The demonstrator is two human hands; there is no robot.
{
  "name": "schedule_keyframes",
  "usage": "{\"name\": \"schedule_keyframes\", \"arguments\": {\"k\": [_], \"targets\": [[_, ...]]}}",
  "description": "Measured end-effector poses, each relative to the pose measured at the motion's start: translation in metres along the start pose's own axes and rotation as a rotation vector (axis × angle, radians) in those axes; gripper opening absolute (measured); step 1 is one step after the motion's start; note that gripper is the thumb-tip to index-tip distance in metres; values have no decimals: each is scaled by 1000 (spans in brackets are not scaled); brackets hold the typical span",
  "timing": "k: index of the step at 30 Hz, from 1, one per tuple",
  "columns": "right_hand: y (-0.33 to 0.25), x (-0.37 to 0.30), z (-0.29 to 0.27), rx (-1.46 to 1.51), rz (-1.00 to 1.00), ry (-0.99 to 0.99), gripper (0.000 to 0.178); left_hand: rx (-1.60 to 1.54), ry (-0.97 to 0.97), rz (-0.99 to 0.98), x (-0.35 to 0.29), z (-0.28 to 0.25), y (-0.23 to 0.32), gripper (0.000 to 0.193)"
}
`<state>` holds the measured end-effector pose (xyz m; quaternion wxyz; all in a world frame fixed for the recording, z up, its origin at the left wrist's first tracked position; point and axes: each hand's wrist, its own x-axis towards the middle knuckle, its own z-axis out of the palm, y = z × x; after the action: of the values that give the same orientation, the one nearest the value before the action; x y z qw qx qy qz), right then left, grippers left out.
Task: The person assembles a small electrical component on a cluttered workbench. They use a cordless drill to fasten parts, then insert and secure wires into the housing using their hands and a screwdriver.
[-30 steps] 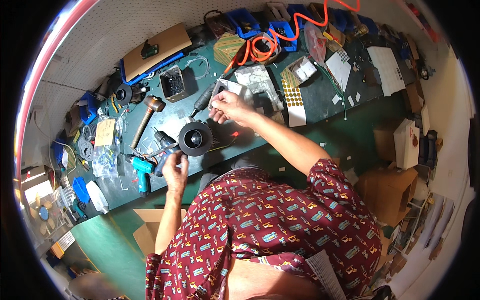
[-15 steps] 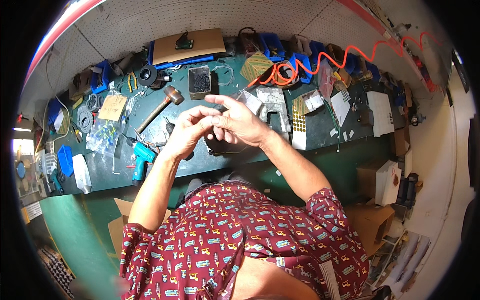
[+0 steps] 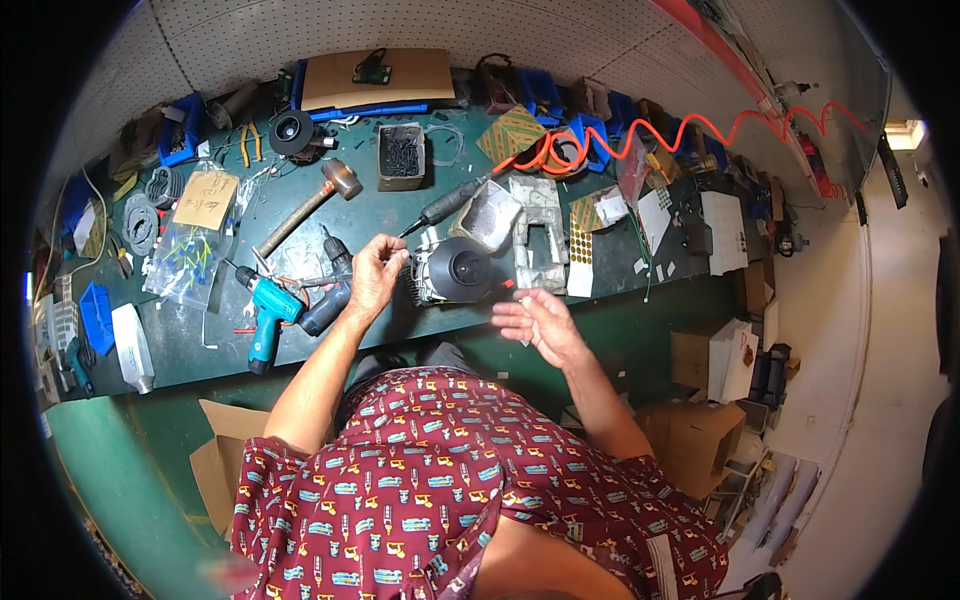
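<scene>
**Two hands at a black round unit on the green table**

Nearest to the camera is the person's patterned red shirt (image 3: pixel 420 490), filling the 6 o'clock part of the view. From it both bare forearms go up toward the table (image 3: pixel 190 340).

The right hand (image 3: pixel 540 322) hangs over the near edge of the table, at about 5 o'clock from the black round unit (image 3: pixel 462 270). Its grip is apart — the fingers are spread and loose, and they hold nothing. It is near the unit but does not touch it.

The left hand (image 3: pixel 375 275) lies just beside the unit, at its 9 o'clock side. Its grip is together, fingers curled at the metal edge of the unit; if something small is pinched inside, I cannot tell.

At 9 o'clock from the left hand lie a dark drill (image 3: pixel 330 300) and a teal drill (image 3: pixel 265 315), near each other. Farther, at 11 o'clock, is a hammer (image 3: pixel 305 205) with a wooden handle. Behind the unit — at 12 o'clock — stands a small box of dark screws (image 3: pixel 402 155). A coiled orange hose (image 3: pixel 660 130) runs along the far side, toward 2 o'clock.
</scene>
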<state>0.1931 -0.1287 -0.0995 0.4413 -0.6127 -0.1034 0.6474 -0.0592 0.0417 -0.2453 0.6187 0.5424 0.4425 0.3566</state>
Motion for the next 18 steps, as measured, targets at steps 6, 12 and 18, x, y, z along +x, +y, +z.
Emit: {"name": "schedule_keyframes", "arguments": {"k": [6,12,18], "targets": [[56,14,-9,-75,47,99,25,44,-45,46,8,10,3,10],[52,18,17,21,5,121,26,499,-224,466,13,5,16,15],[55,32,27,-120,-39,166,19,342,-211,314,7,0,17,33]]}}
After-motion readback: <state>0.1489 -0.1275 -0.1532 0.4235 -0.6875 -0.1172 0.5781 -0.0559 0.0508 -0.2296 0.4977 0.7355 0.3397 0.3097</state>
